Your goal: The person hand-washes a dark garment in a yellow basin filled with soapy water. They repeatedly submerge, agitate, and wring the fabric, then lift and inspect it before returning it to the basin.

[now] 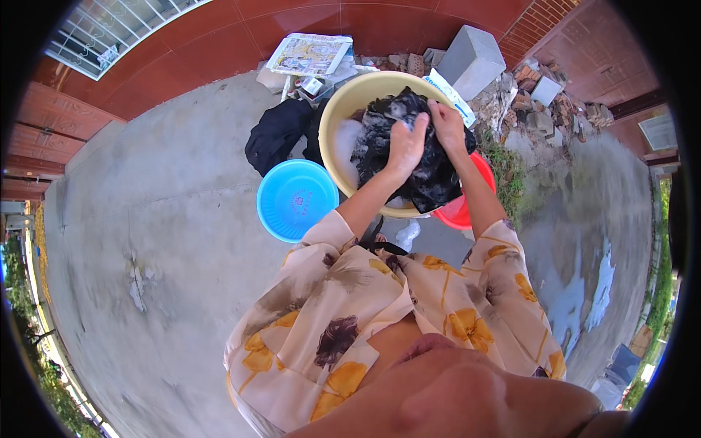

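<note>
In the upper centre of the frame we have a big yellow tub [330, 124]. Inside it lies the soapy black cloth [432, 177], bunched toward the tub's right side. Dark clothes [274, 137] lie heaped just left of the tub; below them sits a blue basin [281, 212], and a red basin [456, 212] shows partly at the tub's lower right. Our left hand [407, 148] is curled closed on the cloth; our right hand [446, 124] grips its upper edge, fingers bent. White suds [347, 142] gather left of it.
</note>
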Tool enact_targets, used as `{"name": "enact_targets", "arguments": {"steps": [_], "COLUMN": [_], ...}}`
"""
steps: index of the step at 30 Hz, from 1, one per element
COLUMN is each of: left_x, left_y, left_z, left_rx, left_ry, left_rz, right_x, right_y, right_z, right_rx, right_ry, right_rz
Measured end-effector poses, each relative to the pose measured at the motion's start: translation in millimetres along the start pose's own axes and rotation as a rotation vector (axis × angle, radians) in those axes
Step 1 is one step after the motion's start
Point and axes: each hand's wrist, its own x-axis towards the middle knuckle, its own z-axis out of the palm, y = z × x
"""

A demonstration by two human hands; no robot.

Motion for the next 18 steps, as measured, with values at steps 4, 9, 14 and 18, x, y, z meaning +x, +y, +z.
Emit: {"name": "enact_targets", "arguments": {"steps": [4,9,14,18], "left_x": [-25,-49,-10,18], "left_y": [13,-17,15,-9], "left_z": [26,36,-54,-52], "left_rx": [0.577,0.499,-0.686,-0.722], "left_ry": [-0.197,-0.314,-0.215,-0.273], "left_rz": [0.132,0.462,-0.803,-0.645], "right_x": [-9,7,-11,-94], "right_y": [-51,-20,-58,-101], "right_z": [-48,-59,-87,-29], "right_rx": [0.420,0.138,0.528,0.228], "right_ry": [-0.149,-0.220,-0.058,-0.174], "right_rz": [-0.235,-0.148,-0.129,-0.458]}}
